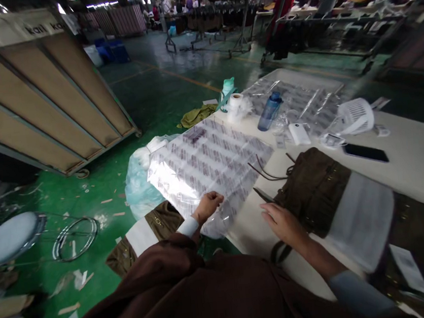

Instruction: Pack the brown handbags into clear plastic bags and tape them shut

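My left hand (pixel 209 204) is closed in a pinch on the near edge of a clear printed plastic bag (pixel 208 164), which lies on top of a stack hanging over the table's left edge. My right hand (pixel 282 222) rests on the white table (pixel 419 166) with fingers stretched out, touching the near side of a folded dark olive garment (pixel 315 188). A white paper sheet (pixel 360 218) lies across that garment. My brown sleeves fill the bottom of the view.
A blue bottle (pixel 270 111), tape roll (pixel 235 102), white power bank (pixel 299 134), small white fan (pixel 356 117), black phone (pixel 364 153) and more plastic bags (pixel 297 98) lie farther back. A wooden-panelled cart (pixel 36 92) stands left on the green floor. A stool (pixel 10 238) is at far left.
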`<act>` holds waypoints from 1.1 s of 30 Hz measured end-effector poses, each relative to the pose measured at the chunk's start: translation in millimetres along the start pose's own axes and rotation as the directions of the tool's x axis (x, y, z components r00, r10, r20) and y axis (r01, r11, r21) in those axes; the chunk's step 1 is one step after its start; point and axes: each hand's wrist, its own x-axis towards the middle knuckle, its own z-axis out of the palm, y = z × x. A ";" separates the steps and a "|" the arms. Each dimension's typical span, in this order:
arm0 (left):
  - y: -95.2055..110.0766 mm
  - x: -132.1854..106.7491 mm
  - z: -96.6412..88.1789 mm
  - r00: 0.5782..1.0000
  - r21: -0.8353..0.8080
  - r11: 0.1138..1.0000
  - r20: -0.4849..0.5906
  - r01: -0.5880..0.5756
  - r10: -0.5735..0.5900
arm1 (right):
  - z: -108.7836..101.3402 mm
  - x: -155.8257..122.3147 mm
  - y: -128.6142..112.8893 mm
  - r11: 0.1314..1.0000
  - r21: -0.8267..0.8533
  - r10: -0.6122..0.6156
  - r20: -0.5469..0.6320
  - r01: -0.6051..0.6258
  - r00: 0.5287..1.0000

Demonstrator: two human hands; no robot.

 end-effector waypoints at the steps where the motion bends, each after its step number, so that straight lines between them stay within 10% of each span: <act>1: 4.1 0.6 -5.3 1.000 -0.049 0.999 0.007 0.006 -0.005 | 3.5 16.0 -7.9 0.998 0.040 0.047 0.052 -0.049 0.998; 5: 16.4 -0.1 -22.0 0.999 -0.224 0.973 0.021 0.049 -0.046 | 23.4 70.4 -41.2 0.800 0.312 0.395 0.371 -0.513 0.840; 8: 20.5 -0.5 -29.0 0.995 -0.367 0.925 0.036 0.100 -0.093 | 43.9 93.7 -66.8 0.542 0.500 0.426 0.530 -0.675 0.734; 12: 23.2 2.2 -34.5 0.997 -0.360 0.931 -0.011 0.063 -0.072 | 67.8 106.7 -95.8 0.374 0.670 0.315 0.558 -0.641 0.768; 21: 24.5 10.4 -43.8 0.995 -0.287 0.958 -0.091 0.016 -0.044 | 77.8 103.8 -123.3 0.280 0.749 0.374 0.491 -0.601 0.787; 27: 22.0 13.9 -43.0 0.989 -0.199 0.979 -0.150 -0.038 0.008 | 67.7 108.4 -124.9 0.612 0.599 0.364 0.366 -0.516 0.857; 33: 38.9 9.0 -40.6 0.966 -0.456 0.890 -0.229 0.002 -0.120 | 81.2 101.9 -118.0 0.736 0.572 0.255 0.263 -0.363 0.931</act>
